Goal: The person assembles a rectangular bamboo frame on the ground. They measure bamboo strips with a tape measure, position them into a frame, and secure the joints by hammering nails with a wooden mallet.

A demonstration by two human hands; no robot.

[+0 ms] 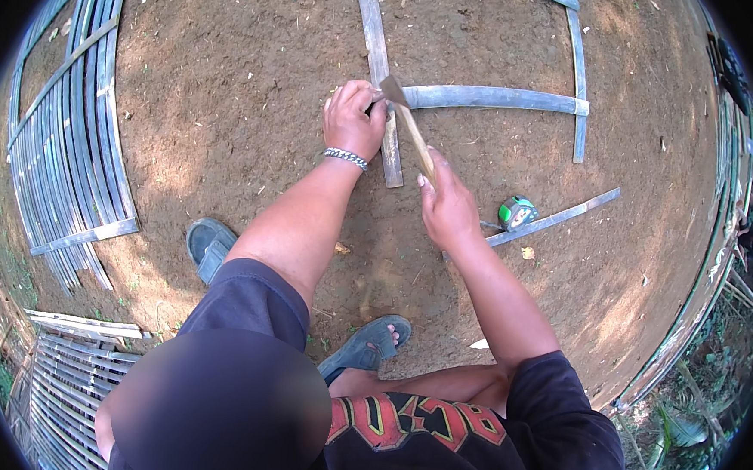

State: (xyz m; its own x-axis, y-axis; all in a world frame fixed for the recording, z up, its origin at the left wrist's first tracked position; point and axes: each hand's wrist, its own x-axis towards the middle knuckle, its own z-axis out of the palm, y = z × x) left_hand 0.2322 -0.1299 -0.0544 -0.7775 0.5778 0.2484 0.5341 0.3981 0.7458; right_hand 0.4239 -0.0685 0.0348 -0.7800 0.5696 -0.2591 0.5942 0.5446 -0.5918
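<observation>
My right hand (452, 209) is closed round the wooden handle of a hammer (418, 142). The dark metal head of the hammer is over the joint of a bamboo frame. Here a crosswise bamboo slat (489, 96) meets an upright slat (375, 37). Just left of the hammer head, my left hand (355, 120) rests at the same joint with its fingers curled together. Something dark shows by its fingertips, too small to name. The rest of its grip is hidden by the hand. A chain bracelet circles my left wrist.
A green and black tape measure (516, 213) lies beside a loose slat (556, 217) on the dirt ground. Slatted bamboo panels (69, 142) lie to the left, with another (71, 391) at lower left. My sandalled feet are below the frame. Bamboo rails edge the right side.
</observation>
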